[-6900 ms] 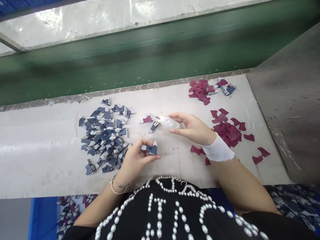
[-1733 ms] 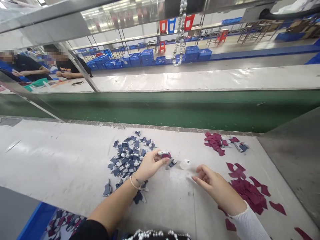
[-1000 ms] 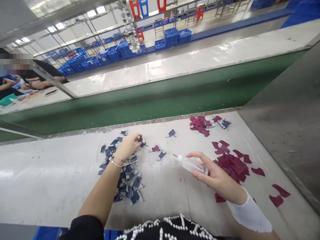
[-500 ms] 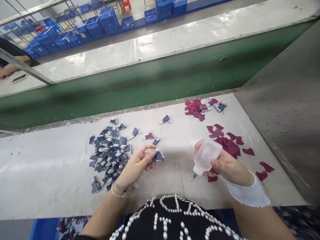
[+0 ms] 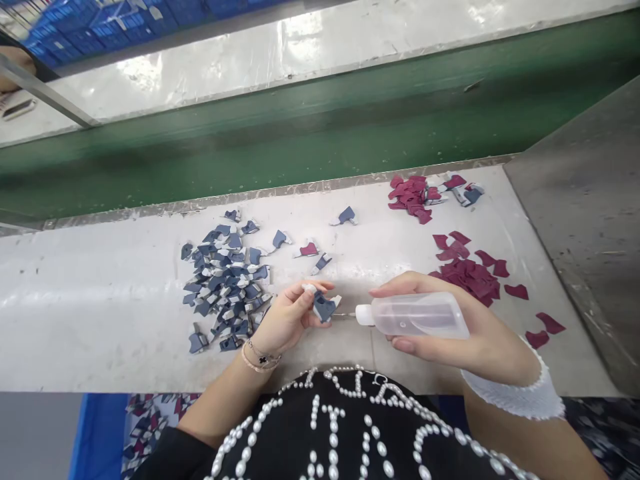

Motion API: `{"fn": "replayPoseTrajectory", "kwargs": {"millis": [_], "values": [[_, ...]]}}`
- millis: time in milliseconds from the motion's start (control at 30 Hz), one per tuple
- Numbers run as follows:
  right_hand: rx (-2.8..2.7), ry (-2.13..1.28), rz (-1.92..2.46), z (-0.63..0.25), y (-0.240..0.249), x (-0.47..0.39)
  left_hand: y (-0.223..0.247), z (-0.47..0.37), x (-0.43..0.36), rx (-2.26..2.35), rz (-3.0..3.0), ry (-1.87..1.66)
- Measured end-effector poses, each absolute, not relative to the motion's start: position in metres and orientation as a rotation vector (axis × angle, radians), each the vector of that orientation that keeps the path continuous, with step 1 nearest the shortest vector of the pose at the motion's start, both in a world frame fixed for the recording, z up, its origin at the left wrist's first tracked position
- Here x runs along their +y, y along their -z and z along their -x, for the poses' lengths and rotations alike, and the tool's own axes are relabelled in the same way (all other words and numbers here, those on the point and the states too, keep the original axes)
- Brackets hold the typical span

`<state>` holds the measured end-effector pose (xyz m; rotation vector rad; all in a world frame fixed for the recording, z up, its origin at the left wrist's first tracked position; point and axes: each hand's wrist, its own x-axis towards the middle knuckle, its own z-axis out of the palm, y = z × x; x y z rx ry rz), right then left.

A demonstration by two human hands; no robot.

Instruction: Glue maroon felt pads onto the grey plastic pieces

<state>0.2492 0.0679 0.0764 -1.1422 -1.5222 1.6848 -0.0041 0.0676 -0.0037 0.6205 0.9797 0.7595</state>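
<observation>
Between the thumb and fingers of my left hand point(image 5: 290, 317) is a blue-and-white piece point(image 5: 325, 305). My right hand point(image 5: 445, 327) holds a translucent squeeze bottle point(image 5: 417, 315) on its side, its thin needle tip pointing left at the piece; whether the tip touches it I cannot tell. A pile of blue-and-white pieces point(image 5: 220, 280) lies left of my left hand. Beyond my hands are a few loose pieces, one with a maroon top point(image 5: 309, 249). Maroon flat pieces point(image 5: 467, 277) lie beyond my right hand, partly hidden by it.
A second maroon heap point(image 5: 413, 198) lies at the table's point(image 5: 100, 307) far edge. A grey metal panel point(image 5: 595, 200) bounds the right side, and a green wall point(image 5: 280, 147) the back. A blue bin point(image 5: 100, 433) is below at left. A person's arm point(image 5: 17, 63) shows at upper left.
The bottle has swung from tip-down to nearly level, its needle now at the piece. My left hand has turned the piece. The camera view has tilted downward.
</observation>
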Motion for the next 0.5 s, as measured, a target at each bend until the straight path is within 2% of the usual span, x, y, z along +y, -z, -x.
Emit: {"fn": "replayPoseTrajectory", "kwargs": {"millis": [167,500], "values": [[-1.639,-1.411,1.314,-0.237,-0.085,0.063,-0.011,-0.004,0.061,0.920,-0.755,-0.701],[-1.875,-1.207,1.271,-0.221,-0.095,0.057,-0.027,-0.014,0.045,1.053,-1.182,-0.774]]}}
